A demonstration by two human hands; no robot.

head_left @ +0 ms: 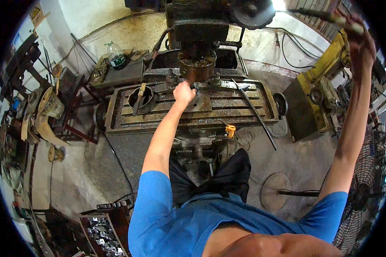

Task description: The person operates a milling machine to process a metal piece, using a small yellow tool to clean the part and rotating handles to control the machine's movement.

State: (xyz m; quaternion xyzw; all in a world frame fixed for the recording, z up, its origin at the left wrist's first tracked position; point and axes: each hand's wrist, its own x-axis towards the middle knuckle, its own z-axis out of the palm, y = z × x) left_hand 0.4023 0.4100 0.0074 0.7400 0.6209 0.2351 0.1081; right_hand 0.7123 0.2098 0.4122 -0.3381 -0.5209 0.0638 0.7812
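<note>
My left hand point(183, 93) is closed in a fist just below the dark round cutter head point(196, 66) of a milling machine. What its fingers hold, if anything, is hidden; a small dark part shows beside the thumb. High on the right, my right hand point(361, 37) is raised and wrapped round the end of a long lever point(315, 13) that runs to the machine's head. Under my left hand lies the slotted machine table point(158, 115), strewn with metal chips. A dark round pot point(146, 103) with a brush point(140, 95) across it sits on the table's left part.
A long metal bar point(259, 118) leans over the table's front edge. An orange-yellow tool point(230, 130) hangs at that edge. On the left bench stands a clear plastic bottle point(115, 55). A yellow machine point(309, 98) and a caged fan point(362, 188) flank my right side.
</note>
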